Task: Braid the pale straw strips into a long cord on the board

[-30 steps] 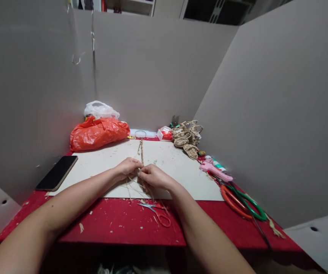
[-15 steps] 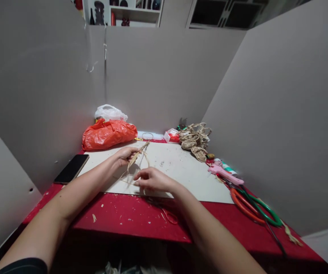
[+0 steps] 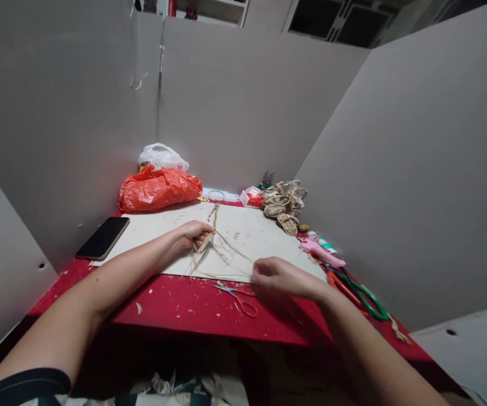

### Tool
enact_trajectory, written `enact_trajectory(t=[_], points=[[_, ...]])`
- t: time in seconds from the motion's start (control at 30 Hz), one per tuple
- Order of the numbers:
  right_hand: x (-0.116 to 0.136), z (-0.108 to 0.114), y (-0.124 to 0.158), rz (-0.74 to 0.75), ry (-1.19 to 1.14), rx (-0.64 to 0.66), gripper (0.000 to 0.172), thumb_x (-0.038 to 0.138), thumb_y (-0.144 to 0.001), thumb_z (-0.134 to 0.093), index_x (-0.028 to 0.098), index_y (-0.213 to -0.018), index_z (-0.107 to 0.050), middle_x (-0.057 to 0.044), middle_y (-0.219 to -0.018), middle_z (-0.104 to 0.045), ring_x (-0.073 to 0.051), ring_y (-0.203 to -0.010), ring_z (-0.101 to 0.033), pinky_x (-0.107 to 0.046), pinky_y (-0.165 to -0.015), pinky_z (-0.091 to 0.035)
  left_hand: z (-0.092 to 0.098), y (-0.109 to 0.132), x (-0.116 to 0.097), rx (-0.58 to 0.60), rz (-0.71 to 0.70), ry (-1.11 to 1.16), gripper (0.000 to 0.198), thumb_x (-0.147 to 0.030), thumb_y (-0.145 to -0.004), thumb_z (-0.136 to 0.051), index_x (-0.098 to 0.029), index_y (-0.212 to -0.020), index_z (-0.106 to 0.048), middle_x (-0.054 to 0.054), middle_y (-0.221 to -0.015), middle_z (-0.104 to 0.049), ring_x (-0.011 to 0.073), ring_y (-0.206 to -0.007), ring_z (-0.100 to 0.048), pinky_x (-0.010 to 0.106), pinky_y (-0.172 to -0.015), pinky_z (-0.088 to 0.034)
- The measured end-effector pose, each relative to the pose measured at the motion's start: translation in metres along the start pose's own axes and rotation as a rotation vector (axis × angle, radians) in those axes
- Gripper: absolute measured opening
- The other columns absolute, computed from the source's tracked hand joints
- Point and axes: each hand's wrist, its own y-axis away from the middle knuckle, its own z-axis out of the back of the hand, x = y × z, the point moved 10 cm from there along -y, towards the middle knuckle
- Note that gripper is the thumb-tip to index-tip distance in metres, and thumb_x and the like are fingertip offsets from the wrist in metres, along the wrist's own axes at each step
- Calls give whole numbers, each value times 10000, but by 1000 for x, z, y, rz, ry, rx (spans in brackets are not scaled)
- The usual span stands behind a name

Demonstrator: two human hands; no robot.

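R hand (image 3: 283, 276) has swung out right vs 0.5 s ago, well apart from L, fingers apparently closed on a straw strand (image 3: 235, 250). L hand (image 3: 193, 234) pinches the braided straw cord (image 3: 215, 216) over the white board (image 3: 277, 242). Best: grip firm nr braid end, pull w/ even tension.

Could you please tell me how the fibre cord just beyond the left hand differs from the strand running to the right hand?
The fibre cord looks thicker and bumpier, while the strand is thin and smoother. The fibre cord points away from the person, beyond the left hand; the strand slants from there to the right hand. Both are straw-coloured.
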Motion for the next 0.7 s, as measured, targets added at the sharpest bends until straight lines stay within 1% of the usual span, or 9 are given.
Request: enact_trajectory(t=[0.07,0.1,0.17,0.2,0.27,0.33,0.43,0.57,0.7], points=[[-38,26,5,-146,104,-193,70,147,-652,-568,161,-593,-603,-32,-568,-601,-135,-512,-479,-248,-506,-328,-4,-1,2,27,-1,-18,213,-155,-748,-537,-148,-581,-405,-89,-440,-228,19,-361,-135,158,-356,-84],[-47,36,7,-176,129,-277,74,150,-666,-560,160,-616,-614,-56,-588,-615,-152,-524,-489,-266,-519,-331,-6,-2,4,36,-2,-30,224,-160,-743,-545,-152,-576,-395,-90,-439,-223,19,-361,-129,160,-354,-81],[-50,47,8,-180,140,-404,112,186,-727,-526,159,-701,-631,-92,-677,-648,-181,-591,-523,-291,-566,-353,-8,-3,5,41,-6,-57,262,-172,-730,-563,-163,-559,-364,-92,-434,-215,20,-362,-124,165,-352,-80],[-43,46,7,-144,124,-422,140,207,-759,-503,159,-746,-634,-96,-729,-659,-187,-634,-541,-294,-598,-367,-9,-3,6,42,-9,-70,278,-176,-725,-567,-168,-551,-350,-92,-431,-214,20,-363,-125,166,-352,-80],[-16,34,3,-30,78,-380,150,232,-778,-507,169,-789,-642,-66,-793,-669,-174,-706,-567,-269,-660,-391,-10,-4,7,46,-16,-91,293,-181,-719,-570,-173,-543,-336,-91,-426,-214,20,-364,-126,169,-354,-81],[21,9,0,142,41,-224,164,239,-782,-518,173,-832,-660,-45,-795,-665,-158,-704,-568,-250,-666,-391,-11,-3,7,46,-27,-105,300,-188,-713,-576,-174,-540,-331,-91,-423,-216,19,-365,-128,172,-356,-86],[55,-19,0,226,146,-112,176,229,-769,-555,189,-895,-671,-48,-830,-659,-153,-718,-556,-236,-650,-368,-12,-1,5,47,-53,-113,286,-190,-714,-573,-169,-544,-344,-92,-422,-217,17,-365,-136,173,-362,-93],[63,-34,-6,230,264,-122,132,160,-794,-501,177,-793,-633,-55,-812,-633,-131,-678,-519,-224,-622,-333,-11,1,4,36,-110,-108,209,-169,-740,-533,-150,-577,-402,-92,-425,-225,16,-359,-149,175,-375,-83],[60,-33,-6,261,183,-128,118,168,-806,-486,171,-752,-590,-47,-790,-604,-122,-659,-491,-228,-627,-337,-7,0,5,22,-153,-93,151,-182,-748,-539,-138,-630,-455,-96,-431,-234,16,-360,-152,182,-383,-79]])
